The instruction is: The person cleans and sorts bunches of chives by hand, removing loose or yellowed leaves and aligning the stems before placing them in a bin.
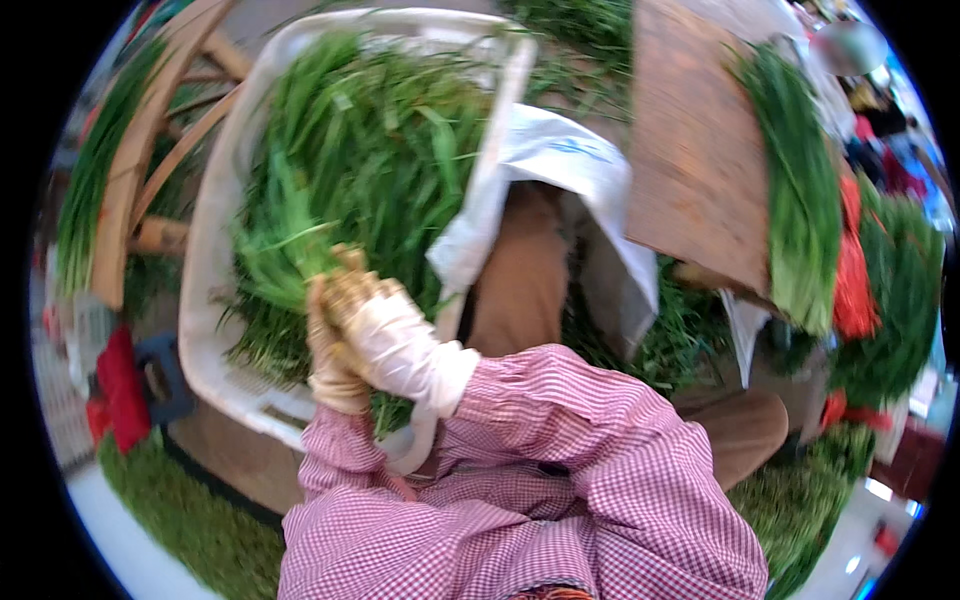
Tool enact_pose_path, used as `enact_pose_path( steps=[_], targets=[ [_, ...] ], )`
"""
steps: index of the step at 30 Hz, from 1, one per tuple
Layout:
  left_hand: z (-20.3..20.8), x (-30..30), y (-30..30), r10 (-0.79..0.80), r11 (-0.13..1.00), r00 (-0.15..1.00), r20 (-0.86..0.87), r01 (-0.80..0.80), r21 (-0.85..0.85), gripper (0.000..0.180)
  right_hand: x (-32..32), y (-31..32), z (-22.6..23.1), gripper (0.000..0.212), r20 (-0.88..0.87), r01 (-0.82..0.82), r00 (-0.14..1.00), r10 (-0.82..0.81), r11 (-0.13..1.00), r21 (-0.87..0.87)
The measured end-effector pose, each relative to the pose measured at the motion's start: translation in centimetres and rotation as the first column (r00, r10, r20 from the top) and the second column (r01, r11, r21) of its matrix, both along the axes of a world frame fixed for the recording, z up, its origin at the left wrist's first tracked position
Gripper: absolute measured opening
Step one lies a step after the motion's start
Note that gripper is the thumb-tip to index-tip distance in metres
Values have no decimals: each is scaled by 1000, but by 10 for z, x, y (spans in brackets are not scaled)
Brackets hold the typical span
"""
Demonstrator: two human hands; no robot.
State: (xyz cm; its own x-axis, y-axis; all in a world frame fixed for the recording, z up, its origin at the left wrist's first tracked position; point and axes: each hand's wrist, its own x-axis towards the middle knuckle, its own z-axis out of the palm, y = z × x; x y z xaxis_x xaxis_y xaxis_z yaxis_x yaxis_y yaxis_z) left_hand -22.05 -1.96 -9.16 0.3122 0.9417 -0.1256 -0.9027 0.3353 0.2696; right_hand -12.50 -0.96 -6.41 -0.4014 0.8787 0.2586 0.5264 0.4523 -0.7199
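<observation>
My left hand (336,372) and my right hand (372,315), both in stained pale gloves, come together over the near left part of a white plastic crate (196,300). Between them is a bunch of garlic chives (285,262), its long green leaves fanning out away from me to the upper left. The fingers of both hands are closed about the bunch's near end, which they mostly hide. Loose garlic chives (390,130) fill the crate beneath and beyond my hands. Motion blurs the fingertips a little.
Right of the crate, a white woven sack (565,140) drapes over my knee. A wooden board (695,150) holds laid-out chives (795,190) along its right edge, with red ties (853,270) beside them. At left stand a wooden frame (130,200) and a blue-grey stool (165,380).
</observation>
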Motion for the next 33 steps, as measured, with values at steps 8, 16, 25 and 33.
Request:
enact_pose_path(
  steps=[8, 16, 25, 33],
  targets=[
    [56, -57, -5, 157, 988, 835, 527, -131, -87, 54, 73, -26, 55, 36, -193, -274, 951, 243, 950, -151],
    [171, 3, -7, -24, 973, 920, 391, -69, 221, 45, 170, -83, 58, 22, -254, -140, 964, 77, 960, -243],
    [180, 108, -6, -214, 918, 971, 107, 162, 363, 34, 227, -110, 52, 33, -479, -83, 830, -286, 786, -613],
    [50, 188, -32, -463, 880, 779, -423, 461, -116, 36, 274, -70, -7, 59, -745, -240, 435, -505, 733, -637]
  ],
)
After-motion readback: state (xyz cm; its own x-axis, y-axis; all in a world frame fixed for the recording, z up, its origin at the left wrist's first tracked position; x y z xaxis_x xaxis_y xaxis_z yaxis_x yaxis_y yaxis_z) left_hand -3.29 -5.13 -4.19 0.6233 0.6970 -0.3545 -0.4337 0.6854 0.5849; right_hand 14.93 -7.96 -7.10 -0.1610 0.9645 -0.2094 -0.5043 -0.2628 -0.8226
